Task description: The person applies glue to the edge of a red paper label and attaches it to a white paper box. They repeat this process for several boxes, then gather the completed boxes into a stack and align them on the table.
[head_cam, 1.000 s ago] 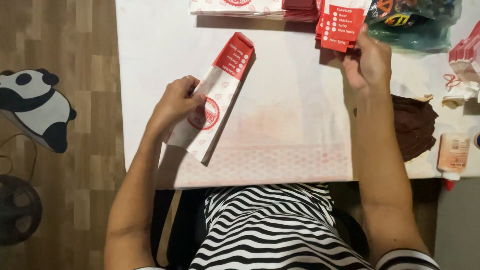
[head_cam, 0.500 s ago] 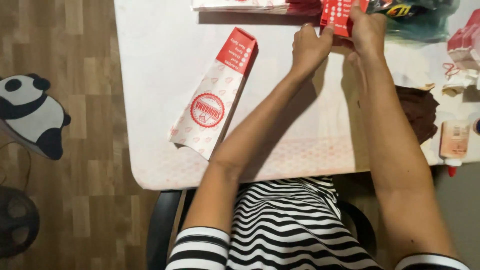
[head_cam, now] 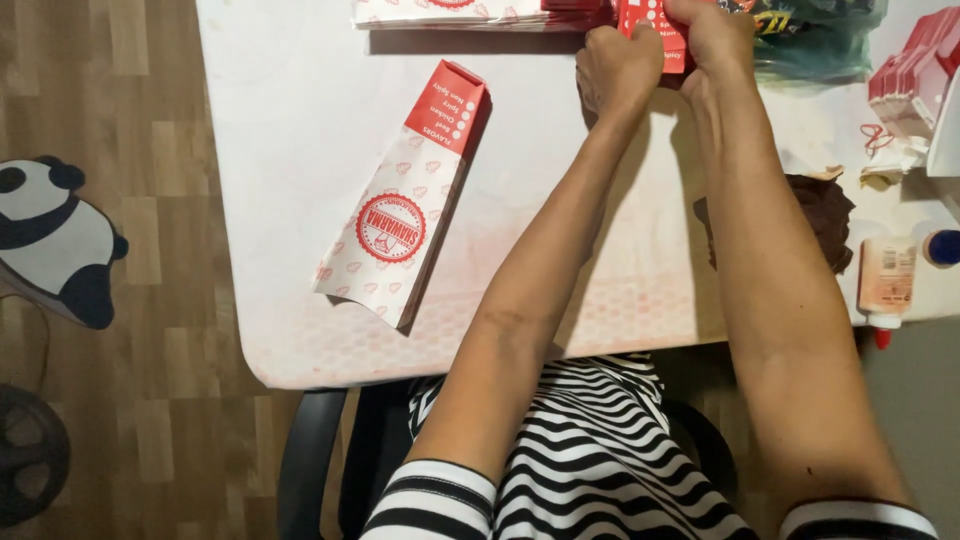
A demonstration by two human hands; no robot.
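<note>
Nearest the camera is a black-and-white striped top [head_cam: 600,450], with the dark frame of a chair [head_cam: 320,450] showing below the table edge. Both bare forearms stretch away from it across a white table [head_cam: 290,200] toward its far side.

On the near-left part of the table lies a folded paper sleeve [head_cam: 400,225], white with small red marks, a round red stamp and a red end, lying flat and slanted, well apart from both hands. At the near-right edge stands a small pale glue bottle [head_cam: 885,280] with a red tip, beside a dark brown crumpled sheet [head_cam: 825,210].

Further off, the left hand [head_cam: 615,70] is curled into a loose fist, its fingers clenched on the lower-left edge of a red printed carton piece [head_cam: 655,25]. The right hand [head_cam: 715,40] covers the same piece from the right, fingers folded down over it (how much of the piece they cover cannot be told, as it runs off the top edge). The two hands are almost touching.

At the far edge, a stack of flat white-and-red sleeves [head_cam: 460,12] lies left of the hands, a dark green plastic bag [head_cam: 820,40] just right of them, and more red-and-white folded cartons [head_cam: 915,75] at the far right
</note>
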